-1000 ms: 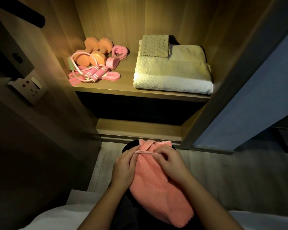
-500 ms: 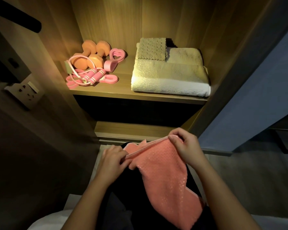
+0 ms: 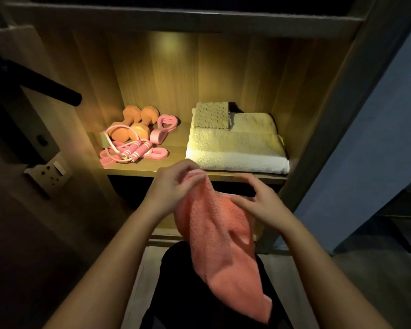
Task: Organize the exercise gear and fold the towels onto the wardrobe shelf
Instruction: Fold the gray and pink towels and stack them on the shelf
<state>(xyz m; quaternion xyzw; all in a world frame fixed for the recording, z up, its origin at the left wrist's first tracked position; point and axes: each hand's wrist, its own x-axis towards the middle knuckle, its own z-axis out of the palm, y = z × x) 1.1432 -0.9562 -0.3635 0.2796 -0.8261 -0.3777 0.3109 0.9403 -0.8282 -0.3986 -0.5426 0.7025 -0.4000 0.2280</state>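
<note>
A pink towel hangs in front of the wardrobe, just below the lit wooden shelf. My left hand pinches its top corner at the shelf's front edge. My right hand lies against the towel's upper right part with its fingers spread. On the shelf's right side rests a folded white towel with a small folded beige cloth on top. At the shelf's left lie two orange dumbbells, a pink jump rope and a pink heart-shaped grip.
The wardrobe's right side panel and a blue wall stand to the right. A wall socket and a dark door handle are at the left. Below the shelf is a dark compartment.
Both hands have risen with the pink towel from lap height up to the shelf's front edge. The left hand now holds the top; the right hand has let go of its corner.
</note>
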